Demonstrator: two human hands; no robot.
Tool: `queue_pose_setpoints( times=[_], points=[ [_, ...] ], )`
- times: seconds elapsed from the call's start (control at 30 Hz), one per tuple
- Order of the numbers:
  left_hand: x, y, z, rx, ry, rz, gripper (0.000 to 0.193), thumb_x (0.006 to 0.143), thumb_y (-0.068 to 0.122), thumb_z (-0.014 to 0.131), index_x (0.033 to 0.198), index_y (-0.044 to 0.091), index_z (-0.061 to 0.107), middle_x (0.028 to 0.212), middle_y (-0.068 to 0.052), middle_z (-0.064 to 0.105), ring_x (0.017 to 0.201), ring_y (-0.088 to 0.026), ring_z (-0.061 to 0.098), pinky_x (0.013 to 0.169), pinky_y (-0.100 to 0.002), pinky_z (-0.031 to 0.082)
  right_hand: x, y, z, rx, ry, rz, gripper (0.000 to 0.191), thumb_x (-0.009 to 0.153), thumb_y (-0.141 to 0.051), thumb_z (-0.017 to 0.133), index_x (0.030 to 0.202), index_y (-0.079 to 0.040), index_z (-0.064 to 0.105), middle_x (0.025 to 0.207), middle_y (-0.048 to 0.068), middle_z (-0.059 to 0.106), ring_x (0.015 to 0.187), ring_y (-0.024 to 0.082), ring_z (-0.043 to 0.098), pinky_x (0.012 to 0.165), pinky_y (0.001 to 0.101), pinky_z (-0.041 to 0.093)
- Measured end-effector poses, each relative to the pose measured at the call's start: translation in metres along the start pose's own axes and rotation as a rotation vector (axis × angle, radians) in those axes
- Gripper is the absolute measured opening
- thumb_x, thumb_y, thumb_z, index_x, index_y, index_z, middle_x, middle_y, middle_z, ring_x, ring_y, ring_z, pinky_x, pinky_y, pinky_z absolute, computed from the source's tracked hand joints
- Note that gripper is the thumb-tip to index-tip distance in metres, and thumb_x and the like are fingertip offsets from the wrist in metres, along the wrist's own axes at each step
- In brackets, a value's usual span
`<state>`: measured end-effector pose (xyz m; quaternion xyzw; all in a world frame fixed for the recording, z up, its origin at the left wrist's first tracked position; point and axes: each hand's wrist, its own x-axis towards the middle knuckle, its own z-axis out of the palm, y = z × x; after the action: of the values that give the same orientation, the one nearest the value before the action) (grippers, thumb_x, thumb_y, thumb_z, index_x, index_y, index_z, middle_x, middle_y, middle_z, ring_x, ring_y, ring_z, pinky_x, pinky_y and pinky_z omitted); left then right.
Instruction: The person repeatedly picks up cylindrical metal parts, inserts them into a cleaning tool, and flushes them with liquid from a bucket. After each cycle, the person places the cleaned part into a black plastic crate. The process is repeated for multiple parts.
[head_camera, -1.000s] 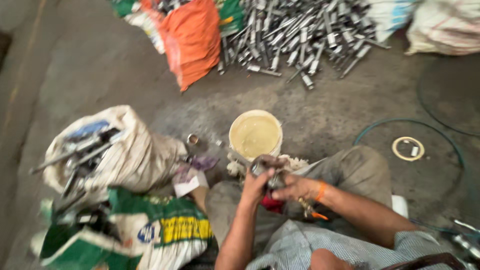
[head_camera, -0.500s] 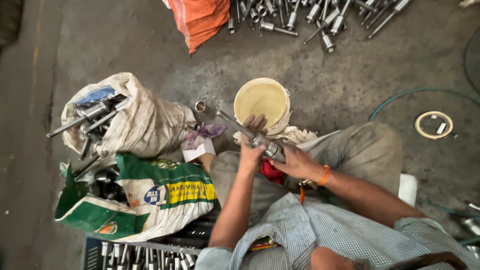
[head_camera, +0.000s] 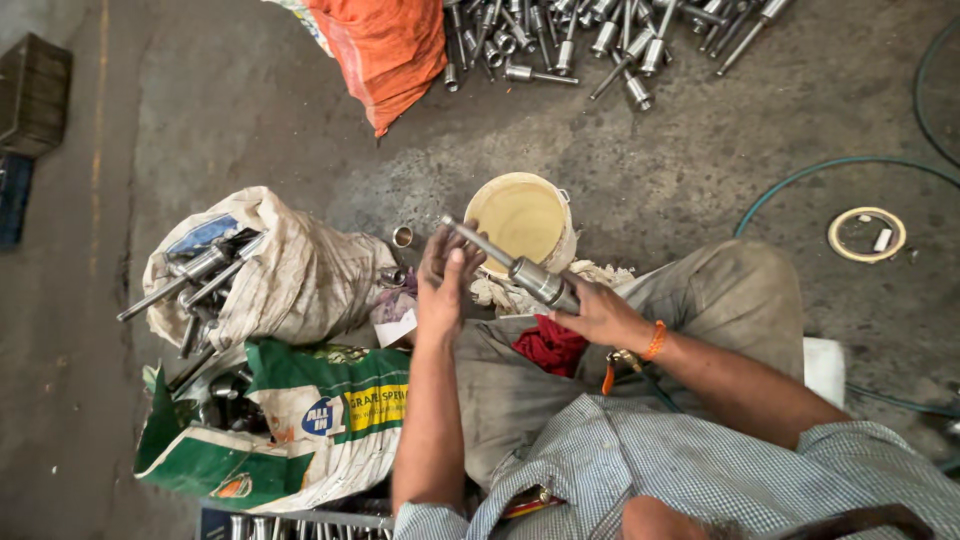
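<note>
A long steel shaft part (head_camera: 515, 267) with a thicker collar lies slanted across both hands over my lap. My left hand (head_camera: 443, 288) wraps its thin end, fingers curled around the rod. My right hand (head_camera: 598, 312), with an orange band at the wrist, grips the thick collar end. Just behind the part stands a small cream bucket (head_camera: 522, 222) of yellowish liquid. A red rag (head_camera: 548, 345) lies on my lap under the hands.
A white sack (head_camera: 290, 270) of similar steel parts sits at my left, a green and white sack (head_camera: 300, 425) nearer. Several steel parts (head_camera: 600, 40) are piled beyond, beside an orange sack (head_camera: 385, 45). A green hose (head_camera: 820, 175) and a tape ring (head_camera: 866, 234) lie right.
The steel part has been lifted and drawn out across both hands. The view has shifted downward, showing more of my lap and less of the far pile.
</note>
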<state>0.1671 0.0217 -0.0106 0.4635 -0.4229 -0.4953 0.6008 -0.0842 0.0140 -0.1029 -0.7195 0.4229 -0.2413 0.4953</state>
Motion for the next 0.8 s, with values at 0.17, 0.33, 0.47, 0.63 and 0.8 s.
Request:
queue_pose_setpoints(
  times=[0.17,0.33,0.47,0.63,0.8],
  points=[
    [0.020,0.011,0.026,-0.091,-0.049,-0.063,0.036,0.096,0.013,0.072,0.125,-0.006,0.060,0.116,-0.022,0.072,0.107,-0.042,0.072,0.095,-0.049,0.063,-0.008,-0.003,-0.011,0.005,0.049,-0.084,0.066,0.080,-0.033,0.078,0.133,-0.003,0.053,0.093,0.022,0.070,0.085,0.036,0.070,0.074,0.0445,0.054],
    [0.046,0.009,0.054,0.318,0.093,0.170,0.029,0.097,0.007,0.078,0.115,-0.004,0.059,0.099,-0.009,0.064,0.085,-0.018,0.062,0.074,-0.032,0.057,-0.022,0.021,-0.035,0.046,0.106,-0.086,0.051,0.080,-0.031,0.079,0.120,-0.005,0.060,0.095,0.017,0.069,0.085,0.032,0.069,0.074,0.0426,0.053],
    [0.082,0.022,0.090,0.325,0.010,0.151,0.019,0.103,0.015,0.070,0.108,0.002,0.058,0.090,-0.004,0.063,0.074,-0.013,0.063,0.067,-0.029,0.057,-0.023,0.053,-0.041,0.234,0.125,0.052,0.054,0.083,-0.030,0.076,0.129,-0.006,0.060,0.091,0.011,0.068,0.083,0.021,0.064,0.077,0.0389,0.052],
    [0.127,-0.011,0.142,0.471,-0.236,0.070,0.020,0.107,0.016,0.066,0.113,-0.002,0.071,0.097,-0.006,0.073,0.084,-0.012,0.070,0.077,-0.027,0.058,-0.014,0.090,-0.038,0.456,0.091,0.113,0.047,0.087,-0.027,0.080,0.121,0.001,0.065,0.095,0.009,0.064,0.089,0.015,0.055,0.080,0.0354,0.051],
    [0.170,-0.099,0.178,0.658,-0.378,-0.187,0.023,0.102,0.021,0.065,0.114,0.002,0.068,0.080,-0.008,0.068,0.065,-0.015,0.063,0.058,-0.031,0.053,-0.014,0.101,-0.043,0.730,-0.051,-0.069,0.071,0.080,-0.023,0.080,0.140,0.000,0.051,0.119,0.003,0.065,0.108,0.011,0.057,0.097,0.0290,0.049]
  ],
)
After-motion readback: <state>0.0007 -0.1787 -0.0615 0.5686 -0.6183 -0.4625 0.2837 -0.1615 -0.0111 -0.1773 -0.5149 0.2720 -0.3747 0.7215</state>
